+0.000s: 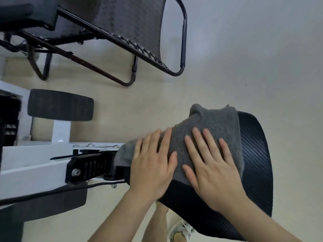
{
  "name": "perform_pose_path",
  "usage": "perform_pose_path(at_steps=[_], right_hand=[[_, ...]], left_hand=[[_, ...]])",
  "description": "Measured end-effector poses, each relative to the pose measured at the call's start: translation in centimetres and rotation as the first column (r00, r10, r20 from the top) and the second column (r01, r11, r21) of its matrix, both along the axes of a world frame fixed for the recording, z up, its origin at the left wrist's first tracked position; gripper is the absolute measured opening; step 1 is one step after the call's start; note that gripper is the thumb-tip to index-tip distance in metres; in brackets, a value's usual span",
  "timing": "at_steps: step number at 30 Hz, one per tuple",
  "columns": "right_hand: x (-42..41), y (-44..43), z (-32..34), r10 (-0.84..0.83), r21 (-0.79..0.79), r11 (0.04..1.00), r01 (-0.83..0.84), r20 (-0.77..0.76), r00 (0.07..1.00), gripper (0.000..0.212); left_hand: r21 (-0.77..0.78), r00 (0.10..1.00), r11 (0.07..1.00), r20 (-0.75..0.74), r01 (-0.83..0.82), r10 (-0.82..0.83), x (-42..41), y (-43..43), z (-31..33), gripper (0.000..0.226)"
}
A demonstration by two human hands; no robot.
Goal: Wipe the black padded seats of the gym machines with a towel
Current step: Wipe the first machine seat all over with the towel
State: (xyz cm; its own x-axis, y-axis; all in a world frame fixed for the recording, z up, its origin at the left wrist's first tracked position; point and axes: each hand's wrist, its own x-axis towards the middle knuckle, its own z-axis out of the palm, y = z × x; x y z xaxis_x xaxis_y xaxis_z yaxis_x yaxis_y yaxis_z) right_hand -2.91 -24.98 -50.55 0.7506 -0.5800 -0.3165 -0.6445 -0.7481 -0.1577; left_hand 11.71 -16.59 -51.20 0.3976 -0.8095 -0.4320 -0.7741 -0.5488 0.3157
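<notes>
A grey towel [218, 123] lies spread over the near left part of a black padded seat [257, 163] with a woven pattern. My left hand [153, 163] presses flat on the towel's left side, fingers straight. My right hand [209, 165] lies flat on the towel beside it, fingers spread. Both palms cover the towel's middle; the seat's right and lower parts show bare.
The seat joins a white machine frame [35, 165] with a black bracket [87, 166] and a cable. A dark foot pad [60, 104] sits at left. A black folding lounge chair [132, 32] stands on the pale floor beyond. My shoe [181, 231] shows below.
</notes>
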Motion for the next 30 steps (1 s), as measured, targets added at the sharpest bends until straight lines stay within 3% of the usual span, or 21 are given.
perform_pose_path(at_steps=[2,6,10,12,14,16,19,22,25,27,30], right_hand=[[-0.5,0.4,0.9,-0.014,0.012,1.000,0.014,0.013,1.000,0.064],[3.9,-3.7,1.2,-0.163,-0.075,0.983,0.170,0.086,0.983,0.048],[6.4,-7.4,-1.7,-0.067,-0.163,0.984,0.068,0.011,0.998,0.039],[6.5,-8.9,-1.9,-0.069,-0.147,0.987,0.063,-0.032,0.997,0.039],[6.8,-10.0,-1.8,-0.107,-0.131,0.986,0.106,-0.001,0.994,0.038],[5.9,-10.0,-2.0,-0.135,-0.146,0.979,0.141,0.051,0.990,0.040],[1.5,-7.0,-1.2,-0.202,-0.143,0.966,0.214,0.094,0.975,0.046],[-2.4,-3.9,-0.8,-0.298,-0.111,0.948,0.300,0.033,0.954,0.055],[-2.4,-5.0,-1.3,-0.394,-0.116,0.909,0.400,0.075,0.916,0.054],[-1.7,-7.2,-1.6,-0.435,-0.141,0.881,0.451,0.128,0.891,0.051],[-0.7,-10.5,-1.7,-0.506,-0.169,0.844,0.510,0.069,0.860,0.042]], left_hand=[[-0.030,0.999,0.999,-0.033,-0.043,0.042,0.6,-0.7,0.6,0.057],[-0.122,0.993,0.985,-0.038,-0.118,0.114,1.9,-6.5,0.2,0.038],[0.144,0.933,0.975,-0.296,-0.169,0.205,2.7,-10.3,-2.5,0.051],[0.165,0.922,0.978,-0.344,-0.126,0.177,3.2,-11.8,-3.0,0.047],[0.088,0.910,0.987,-0.383,-0.136,0.159,3.1,-13.1,-2.6,0.038],[-0.011,0.932,0.993,-0.346,-0.120,0.109,2.0,-13.1,-2.1,0.037],[-0.182,0.997,0.983,-0.073,0.001,-0.015,-1.4,-10.0,-1.9,0.045],[-0.109,0.990,0.984,0.021,0.142,-0.141,-4.2,-9.0,-1.4,0.065],[-0.180,0.978,0.962,0.073,0.206,-0.195,-4.5,-12.3,-1.5,0.057],[-0.182,0.967,0.950,0.038,0.253,-0.250,-4.0,-15.3,-1.9,0.047],[0.013,0.967,0.990,-0.217,0.141,-0.135,-2.9,-19.3,-2.8,0.052]])
